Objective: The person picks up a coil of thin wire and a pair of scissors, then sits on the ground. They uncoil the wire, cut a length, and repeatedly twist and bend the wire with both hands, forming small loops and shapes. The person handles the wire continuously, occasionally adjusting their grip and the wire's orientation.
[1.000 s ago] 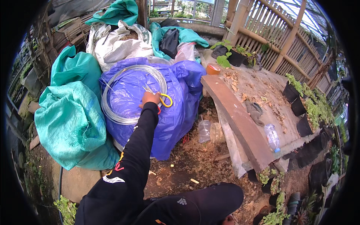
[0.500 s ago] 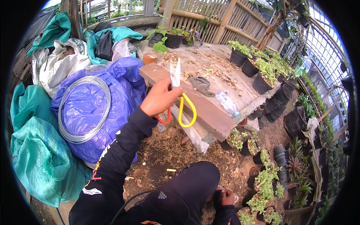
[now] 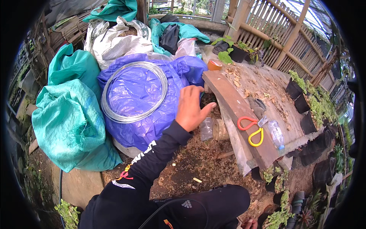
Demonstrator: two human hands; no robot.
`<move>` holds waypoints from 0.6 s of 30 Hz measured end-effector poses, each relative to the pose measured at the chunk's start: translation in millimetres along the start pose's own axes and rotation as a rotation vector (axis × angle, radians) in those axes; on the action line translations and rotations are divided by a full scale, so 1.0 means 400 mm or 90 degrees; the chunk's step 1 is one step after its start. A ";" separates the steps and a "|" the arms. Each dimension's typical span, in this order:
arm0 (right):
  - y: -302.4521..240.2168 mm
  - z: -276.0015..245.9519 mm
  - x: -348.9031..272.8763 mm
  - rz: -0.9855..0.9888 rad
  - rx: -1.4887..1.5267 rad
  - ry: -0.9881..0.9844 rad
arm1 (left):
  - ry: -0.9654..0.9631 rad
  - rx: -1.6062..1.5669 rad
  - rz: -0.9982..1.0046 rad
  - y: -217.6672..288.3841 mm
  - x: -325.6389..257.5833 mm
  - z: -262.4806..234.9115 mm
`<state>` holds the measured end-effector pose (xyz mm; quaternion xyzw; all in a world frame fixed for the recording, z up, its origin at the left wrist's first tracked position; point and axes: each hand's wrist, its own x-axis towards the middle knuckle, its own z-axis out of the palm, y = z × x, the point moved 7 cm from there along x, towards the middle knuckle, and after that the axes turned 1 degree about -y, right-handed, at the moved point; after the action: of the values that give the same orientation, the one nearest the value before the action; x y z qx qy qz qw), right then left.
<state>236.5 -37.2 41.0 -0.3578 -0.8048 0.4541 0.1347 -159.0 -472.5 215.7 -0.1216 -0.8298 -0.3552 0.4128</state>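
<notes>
My left hand [image 3: 190, 108], at the end of a black sleeve, hovers with fingers spread and holds nothing. It is over the right edge of a blue plastic sack [image 3: 152, 118]. A coil of pale wire [image 3: 131, 91] lies on top of that sack, left of the hand. Scissors with one red and one yellow handle [image 3: 251, 129] lie on a wooden plank [image 3: 228, 99] to the right of the hand, apart from it. Only a few fingers of my right hand [image 3: 249, 223] show at the bottom edge, by my knee.
Teal woven sacks [image 3: 68, 118] and a white sack [image 3: 114, 40] are piled at the left and back. A clear plastic bottle [image 3: 276, 133] lies beside the scissors. An orange roll [image 3: 214, 65] sits at the plank's far end. Black plant pots [image 3: 301, 103] line the right, and a bamboo fence stands behind.
My left hand lifted the scissors off the blue sack, carried them right and let them go on the plank. It has come back empty toward the sack.
</notes>
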 end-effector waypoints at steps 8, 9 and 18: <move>-0.544 -0.004 -0.057 -0.400 0.131 0.046 | -0.057 0.092 -0.041 -0.188 -0.144 -0.272; -0.599 0.008 -0.079 -0.467 0.182 0.022 | -0.058 0.031 -0.105 -0.187 -0.139 -0.272; -0.967 -0.073 -0.335 -0.814 0.398 -0.106 | -0.243 0.114 0.248 -0.052 -0.025 -0.068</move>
<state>171.8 -240.4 391.6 0.2748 -0.6967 0.5216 0.4088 -146.8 -505.4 208.9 -0.3064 -0.8817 -0.1651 0.3186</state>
